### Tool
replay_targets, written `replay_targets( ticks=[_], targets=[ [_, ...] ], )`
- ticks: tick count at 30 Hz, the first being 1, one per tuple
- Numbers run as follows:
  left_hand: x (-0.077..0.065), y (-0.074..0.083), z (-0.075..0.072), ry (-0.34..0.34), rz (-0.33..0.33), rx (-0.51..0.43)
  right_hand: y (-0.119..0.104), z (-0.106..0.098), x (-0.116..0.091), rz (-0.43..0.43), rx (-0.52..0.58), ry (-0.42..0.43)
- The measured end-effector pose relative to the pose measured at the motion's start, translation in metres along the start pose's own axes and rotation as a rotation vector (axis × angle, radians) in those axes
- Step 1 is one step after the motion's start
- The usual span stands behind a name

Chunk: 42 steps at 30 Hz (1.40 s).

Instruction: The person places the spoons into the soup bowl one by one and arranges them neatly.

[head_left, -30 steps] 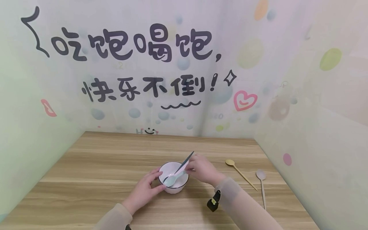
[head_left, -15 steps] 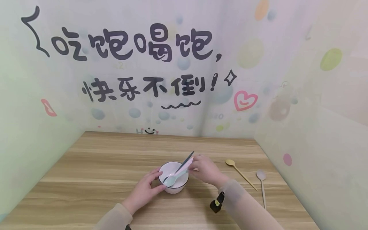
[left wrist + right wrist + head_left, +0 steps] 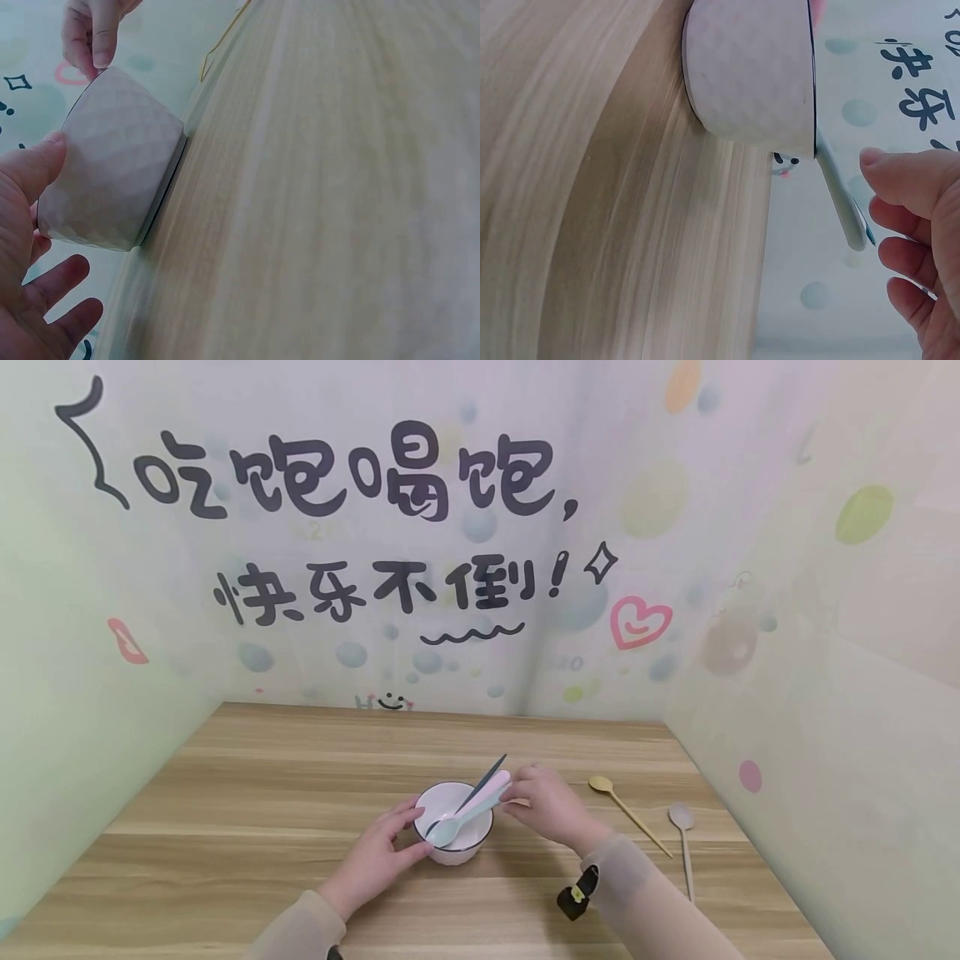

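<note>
A white bowl [image 3: 457, 857] with a dark rim stands on the table, its faceted outer wall [image 3: 120, 157] showing in the left wrist view. My left hand [image 3: 375, 860] grips its left side, thumb at the near rim and fingers farther round. Three spoons lean in the bowl: a mint one [image 3: 444, 833], one with a pink handle [image 3: 498, 778] and one with a dark blue handle [image 3: 491, 771]. Just right of the handles is my right hand [image 3: 547, 806], fingers loosely bent and holding nothing. A gap separates its thumb from the mint handle [image 3: 844, 199] in the right wrist view.
A gold spoon [image 3: 633, 818] and a greyish-pink spoon [image 3: 684, 843] lie on the wooden table [image 3: 300, 777] to the right, beyond my right forearm. Printed walls [image 3: 375, 652] enclose the back and both sides.
My right hand has let go of the mint spoon and drawn back a little to the right, baring more of the mint and pink handles. The left hand and bowl have stayed put.
</note>
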<state>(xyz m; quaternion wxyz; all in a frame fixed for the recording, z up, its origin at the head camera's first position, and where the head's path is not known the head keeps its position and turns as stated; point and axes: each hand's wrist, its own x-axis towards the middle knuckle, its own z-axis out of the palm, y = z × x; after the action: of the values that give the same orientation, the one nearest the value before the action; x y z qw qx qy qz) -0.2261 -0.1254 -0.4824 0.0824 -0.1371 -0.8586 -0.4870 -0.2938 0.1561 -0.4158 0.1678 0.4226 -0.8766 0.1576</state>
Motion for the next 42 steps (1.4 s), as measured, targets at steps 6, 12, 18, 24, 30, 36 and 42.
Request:
replay_targets(
  ticks=[6, 12, 18, 24, 30, 36, 42],
  targets=[
    [-0.001, 0.000, 0.000, -0.002, 0.001, 0.004, 0.003, 0.000, -0.006, 0.024, 0.012, 0.031],
    [0.000, -0.001, 0.000, 0.001, -0.010, 0.011, 0.008, 0.000, -0.013, 0.032, 0.015, 0.086],
    [0.000, 0.000, 0.001, 0.006, -0.011, 0.022, 0.013, -0.004, -0.026, 0.105, 0.064, 0.121],
    [0.000, 0.001, 0.001, 0.002, -0.017, 0.018, 0.018, -0.009, -0.040, 0.204, 0.066, 0.124],
    [0.001, 0.001, 0.000, -0.004, -0.017, 0.018, 0.024, -0.016, -0.053, 0.320, 0.095, 0.110],
    [0.000, 0.001, 0.000, -0.006, -0.015, 0.021, 0.031, -0.021, -0.066, 0.400, 0.101, 0.095],
    [0.000, 0.002, 0.000, -0.008, -0.024, 0.014, 0.037, -0.024, -0.078, 0.478, 0.124, 0.106]
  ],
)
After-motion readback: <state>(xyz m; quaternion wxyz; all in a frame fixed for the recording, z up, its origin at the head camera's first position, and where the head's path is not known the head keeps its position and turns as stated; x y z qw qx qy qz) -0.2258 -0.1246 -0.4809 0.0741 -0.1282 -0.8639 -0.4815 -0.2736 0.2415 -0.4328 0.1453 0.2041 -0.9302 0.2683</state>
